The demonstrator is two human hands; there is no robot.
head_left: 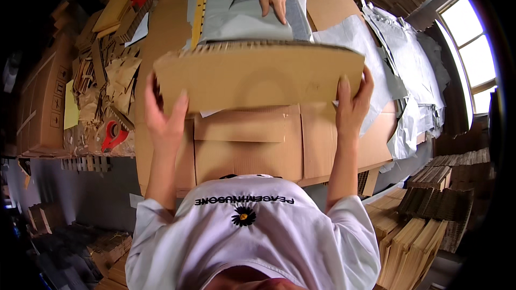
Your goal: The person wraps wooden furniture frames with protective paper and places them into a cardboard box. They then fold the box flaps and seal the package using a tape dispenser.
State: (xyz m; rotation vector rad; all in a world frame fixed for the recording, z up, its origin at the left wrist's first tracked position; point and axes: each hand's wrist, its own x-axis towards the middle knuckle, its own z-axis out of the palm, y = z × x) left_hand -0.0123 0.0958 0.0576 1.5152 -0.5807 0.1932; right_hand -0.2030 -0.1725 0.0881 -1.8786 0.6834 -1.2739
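A wide brown cardboard piece (pixel 258 78) is held up between my two hands, its broad face toward me and its upper edge rough and corrugated. My left hand (pixel 165 115) grips its left end, thumb on the near face and fingers around the side. At the right end my right hand (pixel 355 102) holds it the same way. I cannot tell if it is one sheet or several together. Beyond it, grey plastic sheeting (pixel 244 13) lies on the table, its near part hidden by the cardboard. Another person's hand (pixel 273 2) rests on that sheeting, fingers pointing toward me.
Flat cardboard (pixel 247 156) covers the table in front of me. A yellow ruler-like strip (pixel 201 11) runs along the sheeting's left edge. To the left are a red tape dispenser (pixel 114 135) and cardboard scraps (pixel 119 78). Crumpled grey plastic (pixel 414 70) lies right; stacked cardboard (pixel 411 252) stands lower right.
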